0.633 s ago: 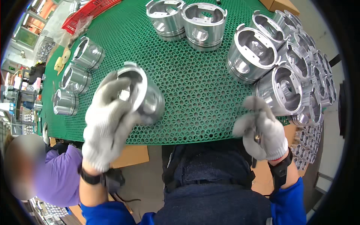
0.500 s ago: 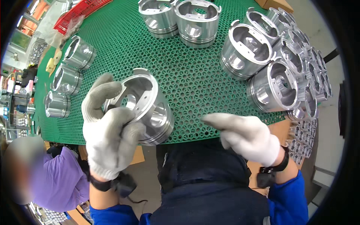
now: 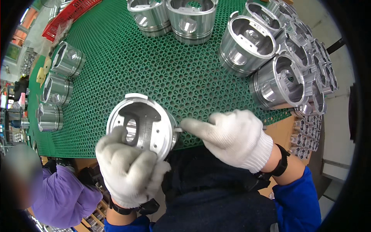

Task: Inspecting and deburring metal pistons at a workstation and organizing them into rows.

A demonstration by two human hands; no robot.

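Observation:
A shiny metal piston (image 3: 164, 116) is tilted at the near edge of the green mat, its hollow open end facing me. My gloved left hand (image 3: 129, 166) is closed on its near left rim, the fingers reaching into the hollow. On the piston's right side, my gloved right hand (image 3: 232, 137) grips a thin metal tool (image 3: 178, 130) whose tip touches or nearly touches the outer wall. Most of the tool is hidden in the fist, so its exact kind cannot be told; a short end seems to show behind the hand.
Several pistons (image 3: 247, 44) crowd the right side of the green honeycomb mat (image 3: 154, 69). Two more (image 3: 192, 23) stand at the far middle, and three (image 3: 58, 89) line the left. A red crate (image 3: 69, 17) is at the far left. A person in a purple sleeve (image 3: 67, 197) is at lower left.
The piston has come nearer and tipped more toward me with my left hand. My right hand has moved left to its side, bringing the thin tool against or near the wall.

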